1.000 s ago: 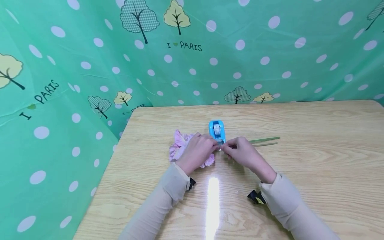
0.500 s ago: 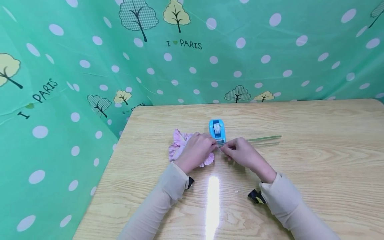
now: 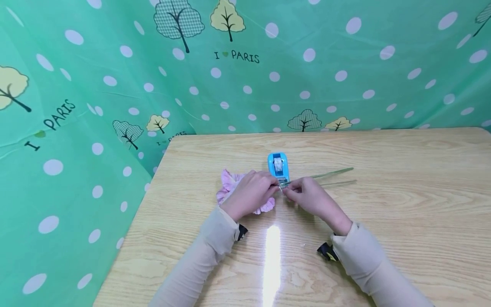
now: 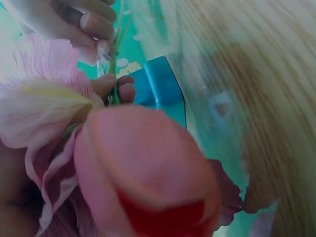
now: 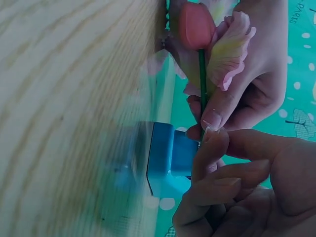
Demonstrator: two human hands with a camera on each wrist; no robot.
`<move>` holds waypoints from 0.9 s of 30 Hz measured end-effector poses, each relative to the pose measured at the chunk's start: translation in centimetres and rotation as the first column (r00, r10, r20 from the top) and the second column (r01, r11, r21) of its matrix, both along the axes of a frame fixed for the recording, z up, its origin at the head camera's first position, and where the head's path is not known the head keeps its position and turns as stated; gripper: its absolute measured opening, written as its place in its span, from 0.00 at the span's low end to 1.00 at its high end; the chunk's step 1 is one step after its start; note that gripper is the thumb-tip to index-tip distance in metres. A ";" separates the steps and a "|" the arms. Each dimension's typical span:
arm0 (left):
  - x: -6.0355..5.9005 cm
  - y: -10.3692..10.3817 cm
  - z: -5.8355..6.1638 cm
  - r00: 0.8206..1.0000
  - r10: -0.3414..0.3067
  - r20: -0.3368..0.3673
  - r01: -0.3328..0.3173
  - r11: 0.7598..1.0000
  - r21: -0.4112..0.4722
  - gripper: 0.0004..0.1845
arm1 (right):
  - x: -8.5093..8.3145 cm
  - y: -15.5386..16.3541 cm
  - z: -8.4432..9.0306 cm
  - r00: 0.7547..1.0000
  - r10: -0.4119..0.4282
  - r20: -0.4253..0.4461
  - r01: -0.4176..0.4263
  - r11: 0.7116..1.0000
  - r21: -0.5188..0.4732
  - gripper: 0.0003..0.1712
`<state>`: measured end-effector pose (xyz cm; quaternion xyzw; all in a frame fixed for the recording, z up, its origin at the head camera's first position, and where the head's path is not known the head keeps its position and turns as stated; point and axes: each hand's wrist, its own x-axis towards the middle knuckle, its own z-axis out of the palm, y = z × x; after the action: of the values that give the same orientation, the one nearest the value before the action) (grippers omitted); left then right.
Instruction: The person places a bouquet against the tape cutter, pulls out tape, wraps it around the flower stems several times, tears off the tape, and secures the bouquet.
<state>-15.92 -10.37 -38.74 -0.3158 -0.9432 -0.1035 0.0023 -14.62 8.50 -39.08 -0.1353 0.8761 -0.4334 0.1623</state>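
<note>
My left hand (image 3: 251,192) pinches the green stems (image 5: 203,79) of artificial flowers between thumb and fingers. A pink ruffled flower (image 3: 228,183) shows beside that hand, and a salmon-pink tulip (image 4: 148,153) fills the front of the left wrist view. My right hand (image 3: 310,196) meets the left at the stems, its thumb and index finger pinching a small clear strip, apparently tape (image 4: 102,57), against them. Past the right hand, the long stem ends (image 3: 337,172) stick out to the right. Just behind the fingertips stands a blue tape dispenser (image 3: 278,166).
The wooden table (image 3: 402,204) carries a bright light reflection (image 3: 272,260) near its front. A green dotted cloth (image 3: 245,94) hangs behind and to the left. Black wrist cameras (image 3: 327,251) sit under the sleeves.
The green stem's far end has swung away from the person, so the two stem ends spread wider apart. Both hands stay nearly in place, with small finger movements at the stems.
</note>
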 end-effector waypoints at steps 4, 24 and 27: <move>0.0 -0.2 0.1 0.999 -0.019 0.025 0.019 1.000 0.014 0.08 | 0.0 -0.1 -0.1 1.000 -0.008 -0.008 0.008 1.000 0.018 0.14; -0.2 -0.3 0.2 0.994 -0.016 0.111 0.011 0.999 0.046 0.10 | 0.9 -0.9 0.3 0.990 -0.070 -0.125 0.088 0.986 0.143 0.11; -0.2 -0.3 0.4 0.992 -0.009 0.123 0.003 0.999 0.046 0.11 | 0.9 -1.0 0.3 0.989 -0.068 -0.128 0.087 0.986 0.142 0.11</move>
<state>-16.07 -10.68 -38.35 -0.3115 -0.9380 -0.1442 -0.0491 -13.75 7.47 -38.83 -0.1152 0.9187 -0.3643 0.1005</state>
